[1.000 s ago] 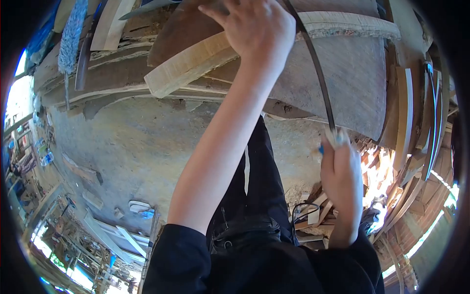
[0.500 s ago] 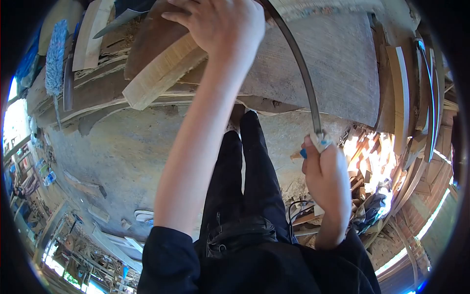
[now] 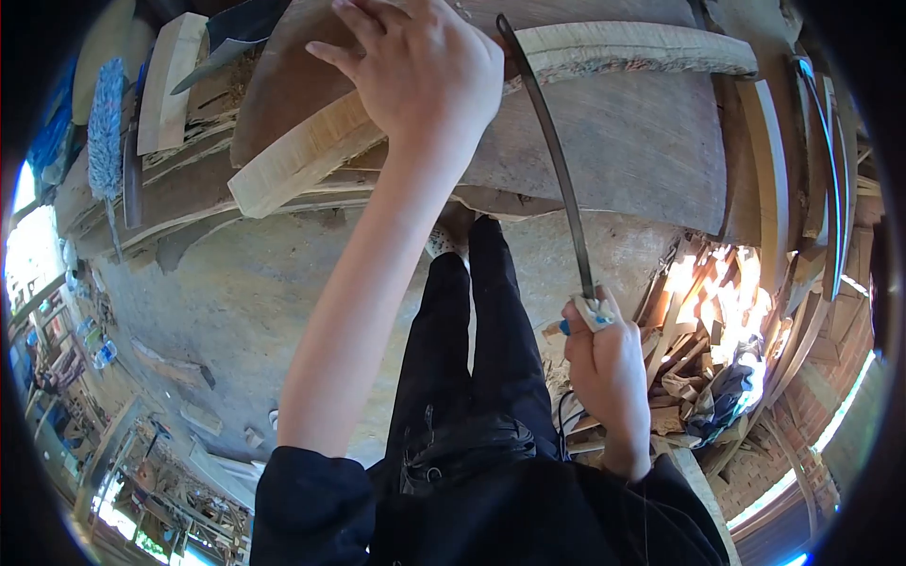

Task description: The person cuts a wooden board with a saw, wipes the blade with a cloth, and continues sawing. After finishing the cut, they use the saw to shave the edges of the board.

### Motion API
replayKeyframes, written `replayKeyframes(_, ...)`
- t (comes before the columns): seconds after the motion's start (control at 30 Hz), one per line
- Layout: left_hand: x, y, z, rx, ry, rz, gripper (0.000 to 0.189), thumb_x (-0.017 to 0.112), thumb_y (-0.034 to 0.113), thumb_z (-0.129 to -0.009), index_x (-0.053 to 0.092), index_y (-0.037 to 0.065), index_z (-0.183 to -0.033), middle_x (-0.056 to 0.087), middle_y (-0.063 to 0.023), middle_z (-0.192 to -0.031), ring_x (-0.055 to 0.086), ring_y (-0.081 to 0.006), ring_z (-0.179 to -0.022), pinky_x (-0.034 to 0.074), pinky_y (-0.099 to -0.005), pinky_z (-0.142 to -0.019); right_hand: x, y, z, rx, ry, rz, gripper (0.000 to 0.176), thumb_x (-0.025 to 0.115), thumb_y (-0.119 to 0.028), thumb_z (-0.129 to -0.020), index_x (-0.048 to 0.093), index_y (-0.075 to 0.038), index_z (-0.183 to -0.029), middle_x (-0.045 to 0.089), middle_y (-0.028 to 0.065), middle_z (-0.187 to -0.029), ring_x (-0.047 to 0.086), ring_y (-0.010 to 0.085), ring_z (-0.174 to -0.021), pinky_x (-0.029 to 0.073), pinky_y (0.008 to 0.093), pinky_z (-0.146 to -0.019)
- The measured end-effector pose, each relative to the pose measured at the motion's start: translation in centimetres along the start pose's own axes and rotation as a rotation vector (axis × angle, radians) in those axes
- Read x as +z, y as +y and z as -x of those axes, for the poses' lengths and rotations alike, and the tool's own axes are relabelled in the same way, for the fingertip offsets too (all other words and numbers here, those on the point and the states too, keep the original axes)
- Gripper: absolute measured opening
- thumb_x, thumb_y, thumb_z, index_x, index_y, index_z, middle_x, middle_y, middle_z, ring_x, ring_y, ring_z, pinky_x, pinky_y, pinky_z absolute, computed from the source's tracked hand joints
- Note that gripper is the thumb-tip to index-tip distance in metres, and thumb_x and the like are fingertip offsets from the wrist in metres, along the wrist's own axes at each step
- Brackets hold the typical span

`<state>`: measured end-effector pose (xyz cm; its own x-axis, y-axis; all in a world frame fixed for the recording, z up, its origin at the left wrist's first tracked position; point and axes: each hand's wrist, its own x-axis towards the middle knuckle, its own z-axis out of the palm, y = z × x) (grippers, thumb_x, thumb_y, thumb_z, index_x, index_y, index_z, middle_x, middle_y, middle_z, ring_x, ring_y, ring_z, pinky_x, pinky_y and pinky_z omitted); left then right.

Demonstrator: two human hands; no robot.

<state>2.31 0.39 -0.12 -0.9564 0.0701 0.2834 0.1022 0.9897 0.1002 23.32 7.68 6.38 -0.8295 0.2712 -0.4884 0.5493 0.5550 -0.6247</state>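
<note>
My left hand [image 3: 425, 75] is over a curved pale wooden piece [image 3: 302, 156], fingers spread and partly cut off by the top of the view. It hides the middle of the wood. To its right, a rough-edged length of wood [image 3: 642, 49] carries on along the broad board [image 3: 613, 141] beneath. My right hand [image 3: 609, 363] is closed round the whitish wrapped handle of a long narrow dark metal blade [image 3: 559, 156]. This blade slants up and away from me, its rounded tip near the wood just right of my left hand. Blue shows beside the handle.
A blue fluffy duster [image 3: 106, 132] and a pale wooden block [image 3: 173, 85] lie at the upper left. Scrap wood [image 3: 698, 330] is heaped in sunlight on the right, near long curved strips [image 3: 772, 170]. Below the workbench spreads a dusty floor [image 3: 274, 292].
My right hand has drawn the blade back toward my body and slightly left, bringing its tip into view. My left hand stays over the wood; more of the rough-edged length shows.
</note>
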Motion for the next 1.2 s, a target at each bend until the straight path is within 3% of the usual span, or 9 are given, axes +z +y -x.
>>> replayKeyframes(0.2, 1.3, -0.5, -0.2, 0.037, 0.056, -0.030, 0.058, 0.039, 0.018, -0.079, 0.027, 0.001, -0.134, 0.031, -0.0266, -0.134, 0.023, -0.0401, -0.128, 0.014, -0.0550, -0.104, 0.7, -2.9, -5.9, -0.174, 0.174, 0.083, 0.014, 0.049, -0.007, -0.084, 0.046, 0.006, -0.087, 0.054, 0.0207, -0.059, 0.055, 0.0389, -0.057, 0.042, 0.0443, -0.048)
replayKeyframes(0.37, 1.5, -0.4, -0.2, -0.007, 0.127, -0.072, 0.060, 0.041, 0.019, -0.078, 0.029, 0.003, -0.134, 0.026, -0.0253, -0.137, 0.016, -0.0406, -0.130, 0.012, -0.0560, -0.103, 1.2, -1.0, -0.9, -0.042, 0.090, -0.021, 0.015, 0.050, -0.008, -0.084, 0.047, 0.007, -0.088, 0.055, 0.0202, -0.060, 0.055, 0.0385, -0.056, 0.041, 0.0433, -0.047)
replayKeyframes(0.43, 0.2, 0.3, -0.2, -0.060, 0.039, -0.047, 0.059, 0.041, 0.018, -0.078, 0.029, 0.004, -0.134, 0.025, -0.0247, -0.137, 0.015, -0.0402, -0.131, 0.011, -0.0560, -0.104, 0.7, -1.1, 0.0, 0.087, 0.037, -0.036, 0.016, 0.050, -0.008, -0.085, 0.048, 0.008, -0.088, 0.055, 0.0206, -0.061, 0.055, 0.0392, -0.056, 0.041, 0.0436, -0.047)
replayKeyframes(0.53, -0.2, 0.3, -0.2, -0.049, -0.016, -0.041, 0.058, 0.040, 0.018, -0.079, 0.029, 0.004, -0.134, 0.025, -0.0238, -0.138, 0.014, -0.0399, -0.131, 0.011, -0.0559, -0.104, 1.3, -1.8, -3.4, -0.149, 0.104, 0.056, 0.016, 0.050, -0.008, -0.085, 0.047, 0.007, -0.090, 0.055, 0.0217, -0.062, 0.055, 0.0408, -0.057, 0.041, 0.0439, -0.049)
replayKeyframes(0.63, 1.2, -0.7, -0.3, 0.017, 0.030, -0.008, 0.057, 0.040, 0.018, -0.080, 0.030, 0.004, -0.134, 0.025, -0.0232, -0.138, 0.015, -0.0395, -0.131, 0.011, -0.0561, -0.104, 1.2, -3.0, -7.1, -0.111, 0.116, 0.033, 0.017, 0.050, -0.009, -0.085, 0.046, 0.007, -0.091, 0.053, 0.0226, -0.060, 0.054, 0.0423, -0.056, 0.041, 0.0445, -0.049)
replayKeyframes(0.87, 0.6, -0.1, -0.1, -0.006, 0.027, -0.069, 0.055, 0.038, 0.018, -0.082, 0.030, 0.004, -0.134, 0.030, -0.0226, -0.136, 0.020, -0.0379, -0.130, 0.014, -0.0557, -0.103, 0.5, -0.6, 0.5, 0.093, -0.004, -0.069, 0.015, 0.050, -0.009, -0.085, 0.044, 0.005, -0.088, 0.053, 0.0222, -0.057, 0.055, 0.0413, -0.054, 0.041, 0.0469, -0.047)
replayKeyframes(1.0, 0.0, 0.1, 0.1, 0.005, -0.002, -0.013, 0.054, 0.037, 0.017, -0.082, 0.029, 0.005, -0.134, 0.032, -0.0221, -0.135, 0.022, -0.0376, -0.129, 0.016, -0.0553, -0.103, 1.2, -0.6, -4.0, -0.175, 0.138, 0.040, 0.014, 0.051, -0.006, -0.082, 0.045, 0.006, -0.088, 0.055, 0.0219, -0.059, 0.055, 0.0406, -0.053, 0.042, 0.0455, -0.048)
replayKeyframes(1.1, -0.3, 0.2, -0.1, 0.018, -0.028, 0.040, 0.052, 0.036, 0.017, -0.083, 0.030, 0.004, -0.134, 0.033, -0.0218, -0.134, 0.022, -0.0371, -0.129, 0.016, -0.0549, -0.103, 1.4, -1.1, -3.9, -0.044, 0.107, 0.001, 0.012, 0.047, -0.006, -0.087, 0.053, 0.004, -0.085, 0.054, 0.0186, -0.066, 0.055, 0.0355, -0.055, 0.040, 0.0362, -0.047)
replayKeyframes(1.2, -0.4, 0.5, 0.2, -0.005, -0.049, -0.039, 0.052, 0.035, 0.016, -0.083, 0.029, 0.005, -0.134, 0.034, -0.0214, -0.134, 0.023, -0.0369, -0.129, 0.015, -0.0551, -0.103, 1.4, 1.0, -0.4, -0.063, 0.082, -0.159, 0.016, 0.052, -0.004, -0.080, 0.045, 0.006, -0.090, 0.055, 0.0211, -0.062, 0.054, 0.0397, -0.053, 0.042, 0.0450, -0.048)
